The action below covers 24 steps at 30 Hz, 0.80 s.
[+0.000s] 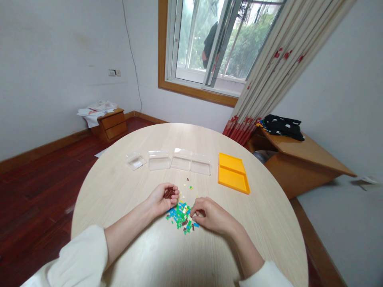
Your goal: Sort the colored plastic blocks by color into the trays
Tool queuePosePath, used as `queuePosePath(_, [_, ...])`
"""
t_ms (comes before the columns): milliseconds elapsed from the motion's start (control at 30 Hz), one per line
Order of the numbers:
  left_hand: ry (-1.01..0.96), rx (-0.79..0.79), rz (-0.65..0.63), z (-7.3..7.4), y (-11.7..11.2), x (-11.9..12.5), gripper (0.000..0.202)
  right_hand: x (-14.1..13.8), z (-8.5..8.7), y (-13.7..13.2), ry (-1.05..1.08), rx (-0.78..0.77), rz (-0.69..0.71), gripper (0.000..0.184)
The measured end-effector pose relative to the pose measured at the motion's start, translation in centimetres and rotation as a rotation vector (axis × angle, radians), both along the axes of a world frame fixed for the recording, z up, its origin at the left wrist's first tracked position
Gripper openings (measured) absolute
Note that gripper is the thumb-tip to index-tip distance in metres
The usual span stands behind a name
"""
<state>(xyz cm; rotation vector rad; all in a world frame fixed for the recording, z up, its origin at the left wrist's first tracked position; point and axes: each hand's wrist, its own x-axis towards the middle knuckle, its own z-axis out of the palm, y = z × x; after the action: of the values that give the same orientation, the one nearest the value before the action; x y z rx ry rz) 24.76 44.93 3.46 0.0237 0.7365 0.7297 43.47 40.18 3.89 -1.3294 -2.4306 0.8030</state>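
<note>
Cupped palm up, my left hand [163, 198] holds a small heap of dark brown building bricks [169, 193]. A loose pile of tiny building bricks [180, 215], mostly green and blue with some yellow, white and brown, lies on the table between my hands. My right hand [208, 215] is at the pile's right edge with thumb and fingers curled close together. Whatever is between those fingertips is too small to make out. A few stray bricks [188, 179] lie just beyond the pile.
On the round wooden table [125, 239], several clear plastic boxes [159, 162] stand in a row behind the pile. An open yellow case [235, 179] lies to their right. Beyond the table are a small drawer cabinet [113, 124] at left and a tilted wooden piece [308, 159] at right.
</note>
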Motion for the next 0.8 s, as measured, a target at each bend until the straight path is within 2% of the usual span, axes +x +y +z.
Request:
queuePosePath(233, [0.009, 0.019, -0.065, -0.2, -0.4, 0.2, 0.015, 0.0, 0.7, -0.2, -0.009, 0.021, -0.109, 0.013])
queuePosePath(333, [0.02, 0.02, -0.103, -0.3, -0.7, 0.5, 0.014, 0.0, 1.5, -0.2, 0.095, 0.042, -0.153, 0.011])
queuePosePath(500, [-0.014, 0.034, -0.184, -0.8, -1.2, 0.7, 0.018, -0.8, 2.6, -0.6, 0.291, 0.094, -0.146, 0.008])
queuePosePath(633, [-0.043, 0.032, -0.189, -1.3, -1.5, 1.0, 0.014, -1.5, 2.5, -0.7, 0.319, 0.137, -0.163, 0.007])
queuePosePath(800, [-0.045, 0.035, -0.2, -0.8, -1.4, 0.8, 0.013, -0.6, 2.3, -0.5, 0.284, 0.142, -0.18, 0.007])
